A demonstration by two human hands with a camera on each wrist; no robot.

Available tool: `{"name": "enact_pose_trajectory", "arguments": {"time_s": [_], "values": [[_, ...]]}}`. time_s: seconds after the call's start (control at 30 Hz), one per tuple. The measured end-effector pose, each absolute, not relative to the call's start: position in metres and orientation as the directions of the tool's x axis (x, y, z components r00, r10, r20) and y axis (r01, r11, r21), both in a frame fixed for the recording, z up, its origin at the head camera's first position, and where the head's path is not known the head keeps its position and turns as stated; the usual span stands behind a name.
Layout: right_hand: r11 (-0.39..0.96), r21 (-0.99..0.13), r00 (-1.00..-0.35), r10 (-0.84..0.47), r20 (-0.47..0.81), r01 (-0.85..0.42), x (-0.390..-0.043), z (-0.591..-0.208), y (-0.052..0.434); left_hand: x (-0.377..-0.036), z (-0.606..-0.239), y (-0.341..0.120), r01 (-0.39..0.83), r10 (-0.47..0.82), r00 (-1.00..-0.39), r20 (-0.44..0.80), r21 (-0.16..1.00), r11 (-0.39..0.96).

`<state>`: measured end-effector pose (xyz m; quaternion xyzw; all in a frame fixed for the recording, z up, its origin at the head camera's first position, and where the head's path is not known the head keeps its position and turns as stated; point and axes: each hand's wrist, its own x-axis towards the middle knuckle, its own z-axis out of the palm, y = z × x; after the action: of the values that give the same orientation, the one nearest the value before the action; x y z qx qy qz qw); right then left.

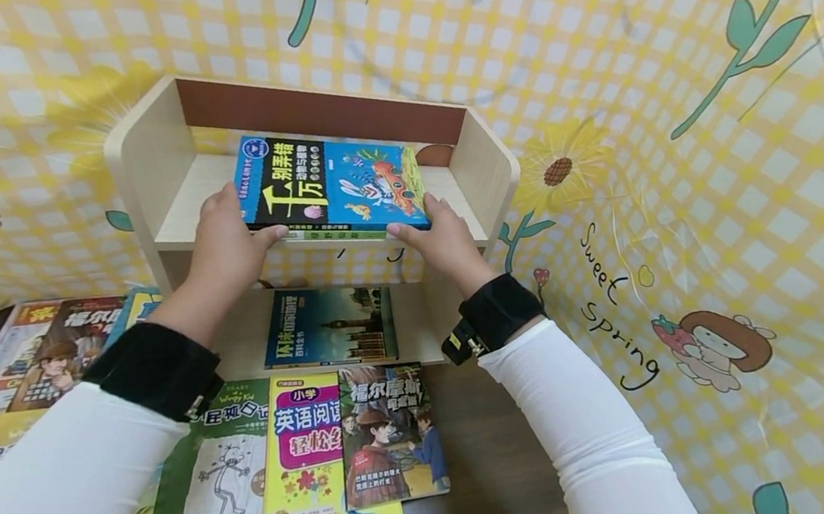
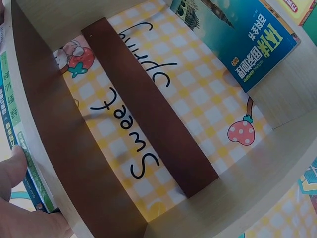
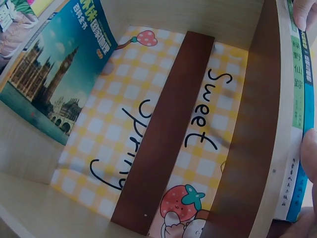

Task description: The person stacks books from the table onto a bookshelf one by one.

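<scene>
A blue and black children's book [image 1: 367, 185] lies flat on top of a green-spined book [image 1: 342, 234] at the front of the upper shelf. My left hand [image 1: 218, 242] grips the left end of the pair, its thumb along the spines. At the right end, my right hand [image 1: 444, 241] holds them with its thumb at the front corner. Up close in the right wrist view, the green and white spine [image 3: 297, 74] sits flush against the blue one, right at the shelf edge. The left wrist view shows the left thumb [image 2: 12, 171] against the spines.
The pale wooden bookshelf [image 1: 496, 168] has raised sides and brown back rails. A teal book with a clock tower [image 1: 347, 326] lies on its lower shelf. Several books, including a yellow English reader [image 1: 315, 485] and a dark detective book [image 1: 393, 435], cover the brown table [image 1: 494, 466] in front.
</scene>
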<state>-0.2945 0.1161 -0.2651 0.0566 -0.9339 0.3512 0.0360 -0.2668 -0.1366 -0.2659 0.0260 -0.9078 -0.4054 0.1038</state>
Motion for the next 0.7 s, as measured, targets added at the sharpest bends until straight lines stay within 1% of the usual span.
{"name": "enact_pose_trajectory", "arguments": {"time_s": [0.33, 0.53, 0.7], "values": [[0.747, -0.632, -0.972, -0.080, 0.220, -0.205, -0.274, -0.276, 0.124, -0.258, -0.270, -0.138, 0.071, -0.126, -0.971, 0.205, 0.742, 0.666], [0.697, -0.661, -0.943, -0.068, 0.325, -0.278, -0.249, -0.294, 0.133, -0.250, -0.275, -0.140, 0.088, -0.130, -0.966, 0.225, 0.753, 0.652], [0.699, -0.630, -0.916, -0.090, 0.390, -0.337, -0.220, -0.322, 0.143, -0.229, -0.293, -0.137, 0.171, -0.142, -0.933, 0.332, 0.753, 0.635]]}}
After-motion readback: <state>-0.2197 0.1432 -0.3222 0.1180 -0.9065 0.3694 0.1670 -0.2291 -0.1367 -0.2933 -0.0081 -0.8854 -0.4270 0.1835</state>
